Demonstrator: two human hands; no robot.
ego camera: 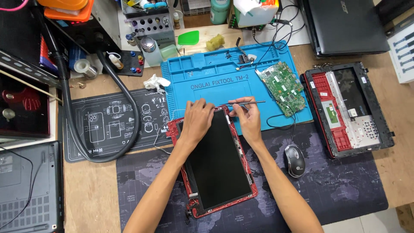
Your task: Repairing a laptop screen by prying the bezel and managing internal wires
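A dark laptop screen panel (pixel 217 164) lies in a red lid frame (pixel 252 192) on a dark mat, tilted with its top edge on the blue silicone work mat (pixel 215 80). My left hand (pixel 197 121) presses down on the panel's top left corner, fingers spread on the frame. My right hand (pixel 246 115) holds a thin dark tool (pixel 246 103) pinched in its fingers, lying across the panel's top edge with its tip pointing right.
A green circuit board (pixel 283 86) rests on the blue mat's right side. A red and black laptop base (pixel 347 110) sits at the right, a mouse (pixel 294 160) beside my right forearm. A black hose (pixel 114 129) loops over a printed mat at left. Bottles and tools crowd the back.
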